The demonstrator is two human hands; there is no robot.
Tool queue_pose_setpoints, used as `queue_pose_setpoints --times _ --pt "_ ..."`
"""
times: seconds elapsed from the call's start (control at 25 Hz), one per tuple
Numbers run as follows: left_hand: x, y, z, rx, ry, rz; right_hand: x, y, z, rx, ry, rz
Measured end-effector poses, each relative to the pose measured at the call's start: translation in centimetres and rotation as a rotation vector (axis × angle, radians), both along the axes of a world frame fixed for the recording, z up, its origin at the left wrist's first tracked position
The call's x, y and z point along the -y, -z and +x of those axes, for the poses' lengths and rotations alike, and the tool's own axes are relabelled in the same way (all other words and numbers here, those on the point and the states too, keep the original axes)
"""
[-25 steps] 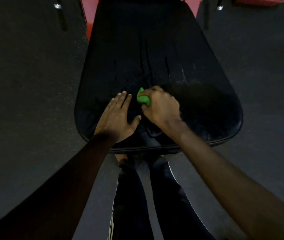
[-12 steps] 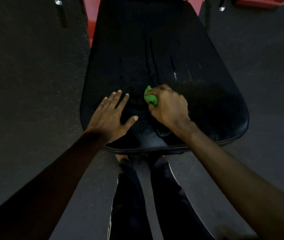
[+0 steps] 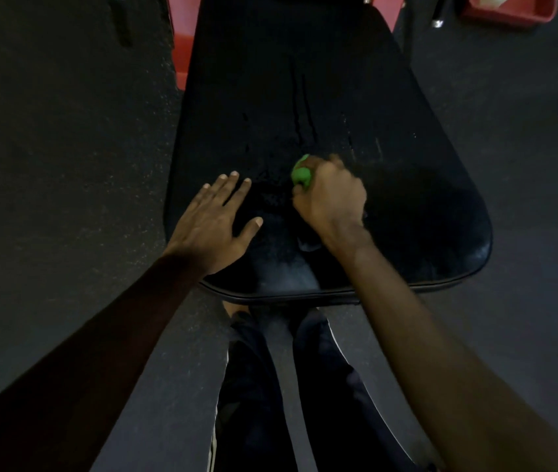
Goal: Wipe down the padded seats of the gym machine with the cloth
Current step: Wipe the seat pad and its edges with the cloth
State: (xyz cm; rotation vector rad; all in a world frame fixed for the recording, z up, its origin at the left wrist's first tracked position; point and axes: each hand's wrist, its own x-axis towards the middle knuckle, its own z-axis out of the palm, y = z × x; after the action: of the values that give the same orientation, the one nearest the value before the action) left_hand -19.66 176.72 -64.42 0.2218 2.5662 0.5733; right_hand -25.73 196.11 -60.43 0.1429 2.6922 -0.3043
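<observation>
A wide black padded seat [image 3: 304, 80] fills the middle of the view, with wet streaks down its centre. My right hand [image 3: 330, 199] grips a bunched green cloth [image 3: 301, 175] and holds it against the pad near the seat's middle. Only a small part of the cloth shows past my fingers. My left hand [image 3: 216, 223] rests flat on the pad's near left corner, fingers spread and straight.
Red frame parts [image 3: 182, 35] of the machine stand behind the seat at the top left, and a red base [image 3: 509, 11] at the top right. Dark rubber floor [image 3: 49, 148] lies on both sides. My legs [image 3: 270, 386] stand against the seat's near edge.
My right hand has slid the cloth a little to the right across the pad. My left hand has shifted slightly left toward the seat's edge.
</observation>
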Motion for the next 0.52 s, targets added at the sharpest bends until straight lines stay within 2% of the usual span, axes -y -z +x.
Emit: queue_pose_setpoints --times 0.08,0.16,0.36,0.52 --pt "0.1 0.1 -0.1 -0.001 -0.005 0.004 1.1 -0.4 1.3 0.008 -0.115 -0.078" --pt "0.1 -0.2 -0.1 0.007 -0.01 0.016 -0.9 -0.6 0.7 0.033 -0.106 -0.036" --pt "0.1 -0.5 -0.3 0.012 -0.026 0.048 -8.4 -1.2 -1.6 0.027 0.243 0.175" --pt "0.1 -0.7 -0.3 0.02 -0.025 0.054 -1.8 -1.0 -0.3 0.03 0.159 0.159"
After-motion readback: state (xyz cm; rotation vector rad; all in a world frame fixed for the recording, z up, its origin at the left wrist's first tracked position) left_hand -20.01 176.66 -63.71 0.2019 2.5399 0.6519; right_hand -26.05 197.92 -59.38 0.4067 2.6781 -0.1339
